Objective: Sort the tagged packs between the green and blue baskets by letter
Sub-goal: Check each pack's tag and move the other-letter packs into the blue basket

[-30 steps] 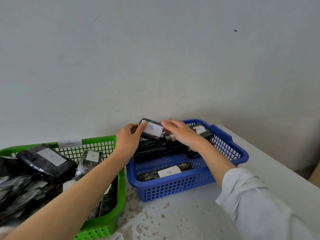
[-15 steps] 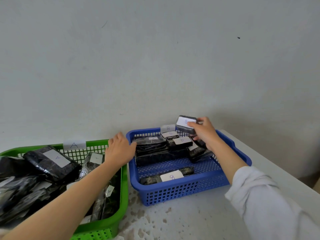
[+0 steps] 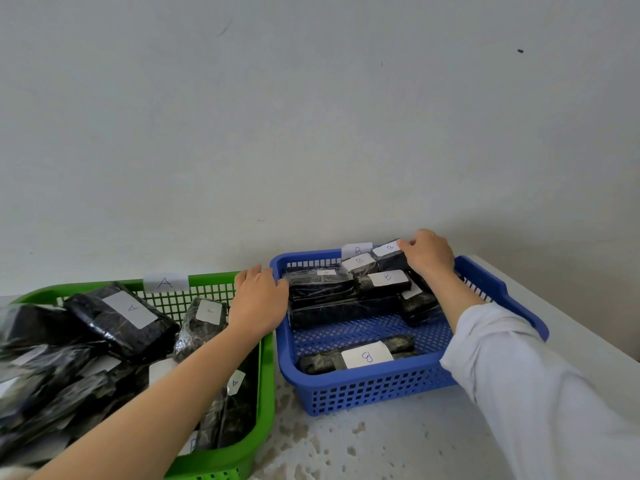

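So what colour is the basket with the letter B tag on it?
Blue. The basket with the B tag on its far rim shows clearly in the head view.

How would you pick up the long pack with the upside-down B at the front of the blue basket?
From above, pinching across the long B pack at its middle, by the label. It lies flat, with bare blue basket floor behind it.

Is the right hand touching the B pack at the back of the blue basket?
Touching. The head view shows the right hand with its fingertips on the top edge of the B pack at the back of the blue basket.
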{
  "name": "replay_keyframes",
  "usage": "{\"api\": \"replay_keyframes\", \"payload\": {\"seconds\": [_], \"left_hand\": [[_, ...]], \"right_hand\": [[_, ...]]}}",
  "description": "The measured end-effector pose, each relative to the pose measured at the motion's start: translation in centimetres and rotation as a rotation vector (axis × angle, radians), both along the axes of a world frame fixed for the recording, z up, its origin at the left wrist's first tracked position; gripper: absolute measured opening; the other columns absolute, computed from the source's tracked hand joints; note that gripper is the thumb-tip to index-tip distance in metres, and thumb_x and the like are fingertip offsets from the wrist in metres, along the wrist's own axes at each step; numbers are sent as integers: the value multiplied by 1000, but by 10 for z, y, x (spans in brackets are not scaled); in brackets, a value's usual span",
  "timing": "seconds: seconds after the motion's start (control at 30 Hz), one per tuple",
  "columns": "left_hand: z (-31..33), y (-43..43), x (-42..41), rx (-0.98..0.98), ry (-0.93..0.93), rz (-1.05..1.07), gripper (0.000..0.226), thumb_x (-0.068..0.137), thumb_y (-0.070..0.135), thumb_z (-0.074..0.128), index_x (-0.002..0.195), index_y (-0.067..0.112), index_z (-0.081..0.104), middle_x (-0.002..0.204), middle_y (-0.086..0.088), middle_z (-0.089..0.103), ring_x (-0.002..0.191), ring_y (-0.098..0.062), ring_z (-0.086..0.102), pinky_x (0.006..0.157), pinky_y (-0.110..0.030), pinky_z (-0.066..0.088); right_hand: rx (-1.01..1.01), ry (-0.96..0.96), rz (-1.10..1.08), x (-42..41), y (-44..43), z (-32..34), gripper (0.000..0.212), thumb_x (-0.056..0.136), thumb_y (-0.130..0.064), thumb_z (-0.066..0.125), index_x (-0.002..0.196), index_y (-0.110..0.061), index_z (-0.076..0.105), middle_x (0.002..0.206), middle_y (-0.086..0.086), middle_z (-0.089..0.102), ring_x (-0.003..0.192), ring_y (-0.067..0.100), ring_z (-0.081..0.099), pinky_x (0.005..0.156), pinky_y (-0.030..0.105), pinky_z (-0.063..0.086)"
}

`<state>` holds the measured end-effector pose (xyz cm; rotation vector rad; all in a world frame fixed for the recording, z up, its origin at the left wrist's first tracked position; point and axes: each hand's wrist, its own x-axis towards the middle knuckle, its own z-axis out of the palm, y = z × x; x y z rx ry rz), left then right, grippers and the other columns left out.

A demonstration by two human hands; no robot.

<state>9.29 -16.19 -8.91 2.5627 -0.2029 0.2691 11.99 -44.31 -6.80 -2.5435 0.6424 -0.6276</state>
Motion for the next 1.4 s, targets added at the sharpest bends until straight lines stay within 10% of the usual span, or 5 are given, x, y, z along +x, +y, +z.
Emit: {"api": "replay_keyframes", "payload": {"seconds": [0.23, 0.4, 0.73, 1.27, 1.4], "left_hand": [[0, 0, 0, -22, -18, -3, 38, 97, 25, 35, 122, 3, 53, 136, -16, 45, 132, -30, 29, 109, -36, 17], [-1, 0, -1, -25, -30, -1, 38, 97, 25, 36, 123, 3, 53, 136, -16, 45, 131, -30, 30, 110, -36, 16], [-2, 1, 0, -37, -35, -6, 38, 97, 25, 36, 123, 3, 53, 137, -16, 44, 132, -30, 29, 110, -36, 16], [1, 1, -2, -54, -55, -4, 20, 95, 24, 40, 96, 10, 55, 128, -14, 51, 121, -30, 38, 103, -37, 27], [9, 2, -11, -21, -137, 2, 40, 98, 32, 37, 115, 2, 58, 125, -14, 54, 118, -29, 44, 93, -38, 38]], "right_hand": [[-72, 78, 86, -4, -4, 3, 41, 87, -46, 58, 96, -6, 59, 95, 14, 63, 89, 32, 56, 58, 30, 37], [-247, 90, 171, -8, 0, 0, 38, 94, -42, 47, 125, -21, 55, 119, 13, 61, 113, 33, 47, 82, 38, 42], [-260, 228, 165, -4, -5, -8, 39, 93, -51, 43, 120, -25, 55, 125, 9, 57, 122, 30, 39, 98, 46, 31], [-326, 173, 148, -20, 8, -8, 45, 96, -43, 40, 128, -16, 53, 132, 8, 53, 122, 29, 43, 95, 45, 37], [-386, 108, 261, -36, 36, -2, 46, 98, -42, 38, 133, -13, 45, 139, 7, 46, 126, 27, 38, 95, 41, 37]]}}
